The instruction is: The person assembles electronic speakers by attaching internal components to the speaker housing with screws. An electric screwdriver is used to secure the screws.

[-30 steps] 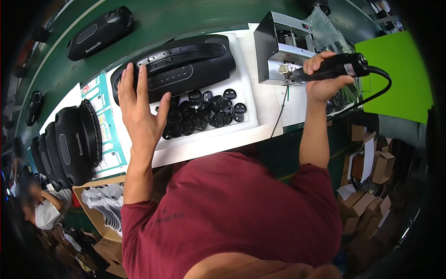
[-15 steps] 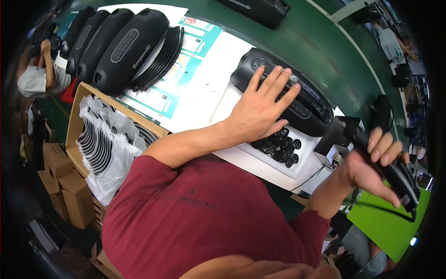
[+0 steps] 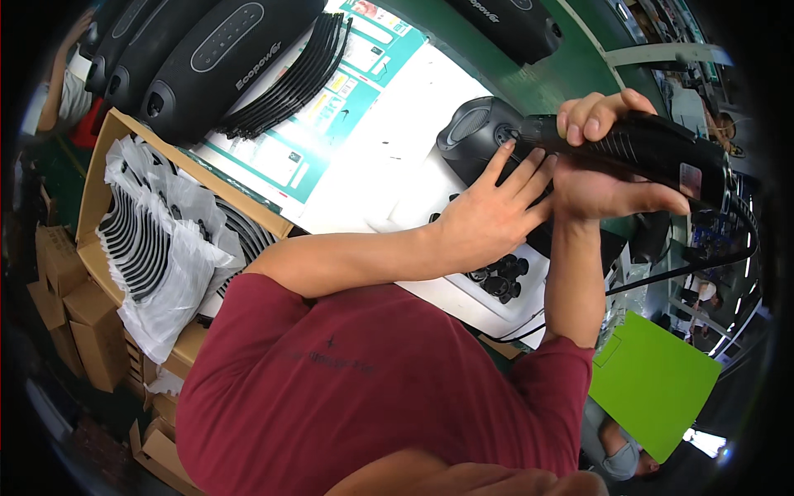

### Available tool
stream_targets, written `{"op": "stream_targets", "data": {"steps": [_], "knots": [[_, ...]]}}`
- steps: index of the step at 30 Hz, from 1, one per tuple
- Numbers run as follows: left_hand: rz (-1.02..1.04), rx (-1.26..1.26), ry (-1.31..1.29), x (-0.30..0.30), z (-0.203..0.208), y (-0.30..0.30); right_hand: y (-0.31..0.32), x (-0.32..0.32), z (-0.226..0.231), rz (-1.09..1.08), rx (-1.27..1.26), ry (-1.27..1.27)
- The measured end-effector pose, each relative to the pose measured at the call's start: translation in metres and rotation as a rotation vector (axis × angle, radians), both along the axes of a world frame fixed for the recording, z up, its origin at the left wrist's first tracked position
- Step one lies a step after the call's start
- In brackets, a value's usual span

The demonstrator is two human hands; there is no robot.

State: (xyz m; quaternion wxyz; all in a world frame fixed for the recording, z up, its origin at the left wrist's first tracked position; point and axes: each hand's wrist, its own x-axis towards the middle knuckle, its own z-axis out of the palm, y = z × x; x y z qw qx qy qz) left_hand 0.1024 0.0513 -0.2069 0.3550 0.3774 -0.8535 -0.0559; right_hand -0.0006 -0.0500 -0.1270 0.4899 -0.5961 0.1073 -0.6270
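Note:
A black, rounded speaker housing [image 3: 473, 124] lies on the white worktable, its near end showing and the rest mostly covered by my hands. My left hand [image 3: 495, 213] rests on it with fingers stretched out, holding nothing. In my right hand [image 3: 600, 161] is a corded black electric screwdriver [image 3: 662, 153], held nearly level, fingers wrapped round its body. Its nose is at the housing's end, close by my left fingertips; whether the tip touches a screw I cannot see. Small round black parts [image 3: 502, 281] lie in a white tray [image 3: 529, 302] under my left forearm and hand.
Several finished-looking black housings [image 3: 219, 62] stand at the far left beside a stack of curved black strips [image 3: 298, 83]. An open carton [image 3: 91, 198] holds plastic-wrapped curved parts. Another black housing [image 3: 513, 29] is at the back. The screwdriver's cord [image 3: 691, 269] loops at the right, near a green board [image 3: 653, 384].
My right hand has swung the screwdriver up and leftward from the right side to the housing's end. My left hand stays on the housing, slightly lower and further right in view.

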Motion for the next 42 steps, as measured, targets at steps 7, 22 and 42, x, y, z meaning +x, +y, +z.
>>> {"op": "stream_targets", "data": {"steps": [7,22,42], "knots": [[0.014,0.017,0.021,0.001,-0.001,-0.002,-0.014,0.003,0.001,0.278,-0.017,0.068],[-0.05,0.087,0.102,-0.01,0.005,-0.001,0.189,-0.242,0.035,-0.789,-0.058,-0.096],[-0.009,-0.004,0.048,-0.014,-0.002,-0.003,0.197,-0.241,0.012,-0.53,0.144,-0.217]]}}
